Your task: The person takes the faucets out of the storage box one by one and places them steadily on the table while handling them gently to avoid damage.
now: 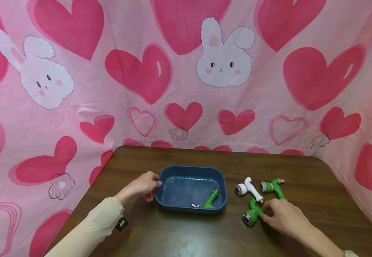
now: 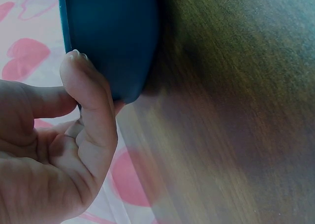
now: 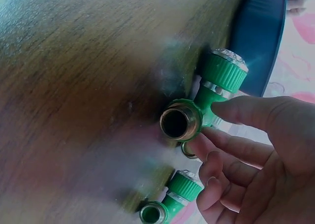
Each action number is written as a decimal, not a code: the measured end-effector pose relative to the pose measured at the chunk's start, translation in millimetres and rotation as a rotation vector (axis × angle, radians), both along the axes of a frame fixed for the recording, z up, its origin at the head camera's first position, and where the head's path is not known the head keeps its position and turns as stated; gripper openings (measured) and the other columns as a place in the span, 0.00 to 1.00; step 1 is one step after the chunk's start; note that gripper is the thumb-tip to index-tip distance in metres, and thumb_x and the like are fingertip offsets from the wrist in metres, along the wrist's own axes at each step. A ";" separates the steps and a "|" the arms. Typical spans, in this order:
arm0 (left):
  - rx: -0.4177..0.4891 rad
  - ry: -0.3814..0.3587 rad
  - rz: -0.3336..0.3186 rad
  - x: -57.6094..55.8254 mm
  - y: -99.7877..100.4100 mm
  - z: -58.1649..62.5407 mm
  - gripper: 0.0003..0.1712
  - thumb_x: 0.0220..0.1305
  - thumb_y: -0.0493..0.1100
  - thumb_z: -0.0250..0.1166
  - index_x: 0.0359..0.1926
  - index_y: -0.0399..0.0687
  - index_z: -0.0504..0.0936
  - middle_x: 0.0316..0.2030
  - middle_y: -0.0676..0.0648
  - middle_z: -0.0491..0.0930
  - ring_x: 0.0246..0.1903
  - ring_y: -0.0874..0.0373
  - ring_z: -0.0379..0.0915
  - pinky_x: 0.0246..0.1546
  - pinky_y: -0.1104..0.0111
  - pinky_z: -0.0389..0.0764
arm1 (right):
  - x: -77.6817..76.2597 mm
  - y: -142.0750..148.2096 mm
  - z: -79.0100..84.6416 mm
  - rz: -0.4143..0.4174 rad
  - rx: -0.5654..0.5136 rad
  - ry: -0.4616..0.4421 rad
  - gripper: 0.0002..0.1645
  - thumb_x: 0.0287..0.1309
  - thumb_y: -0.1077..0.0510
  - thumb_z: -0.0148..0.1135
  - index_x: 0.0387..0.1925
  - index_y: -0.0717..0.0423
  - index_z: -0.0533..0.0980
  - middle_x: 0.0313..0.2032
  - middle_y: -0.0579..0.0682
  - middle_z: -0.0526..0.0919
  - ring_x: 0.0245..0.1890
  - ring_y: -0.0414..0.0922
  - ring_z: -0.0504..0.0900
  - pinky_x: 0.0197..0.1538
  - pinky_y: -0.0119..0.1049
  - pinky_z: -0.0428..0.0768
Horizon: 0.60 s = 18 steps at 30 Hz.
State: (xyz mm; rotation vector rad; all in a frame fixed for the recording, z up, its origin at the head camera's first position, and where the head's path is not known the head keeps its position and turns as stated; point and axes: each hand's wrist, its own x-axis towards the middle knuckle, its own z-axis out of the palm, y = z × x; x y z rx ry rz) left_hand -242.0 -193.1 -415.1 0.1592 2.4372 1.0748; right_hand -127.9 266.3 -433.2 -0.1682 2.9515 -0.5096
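Observation:
My left hand (image 1: 145,185) grips the left rim of a blue rectangular plastic basin (image 1: 179,187), thumb at the edge and fingers curled against its outer wall (image 2: 110,42). Inside lies a green tap (image 1: 210,200), partly hidden by the near wall, beside a small silvery piece (image 1: 195,205). On the right, my right hand (image 1: 285,216) pinches the nearest green tap (image 1: 253,213) between thumb and fingers. Its threaded brass end (image 3: 176,123) faces the right wrist camera. Just beyond are a white tap (image 1: 251,189) and another green tap (image 1: 276,187).
Everything stands on a dark brown wooden table (image 1: 179,235) with rounded far corners. Pink cloth (image 1: 186,89) printed with hearts and rabbits hangs close behind and at both sides. A small black device (image 1: 121,223) is at the left sleeve.

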 end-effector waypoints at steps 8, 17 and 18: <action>0.002 0.013 -0.005 1.0 -0.5 -0.5 0.14 0.79 0.37 0.60 0.58 0.31 0.79 0.18 0.40 0.79 0.12 0.56 0.75 0.17 0.64 0.84 | 0.8 -1.2 5.7 0.013 -0.026 0.001 0.05 0.57 0.56 0.76 0.32 0.43 0.84 0.26 0.35 0.82 0.26 0.37 0.77 0.27 0.44 0.77; 0.005 0.002 0.000 0.8 -0.1 0.6 0.20 0.79 0.37 0.60 0.65 0.29 0.75 0.19 0.40 0.79 0.13 0.56 0.75 0.18 0.64 0.85 | -0.8 -1.5 16.8 0.014 -0.048 -0.013 0.05 0.59 0.56 0.74 0.33 0.43 0.84 0.24 0.34 0.80 0.23 0.38 0.75 0.26 0.43 0.75; 0.006 -0.001 0.001 0.9 0.0 0.7 0.21 0.79 0.36 0.60 0.66 0.29 0.74 0.19 0.40 0.79 0.13 0.56 0.75 0.19 0.64 0.85 | -0.7 -1.2 17.6 0.014 -0.051 -0.014 0.05 0.59 0.57 0.74 0.33 0.43 0.84 0.24 0.35 0.80 0.23 0.38 0.76 0.26 0.43 0.75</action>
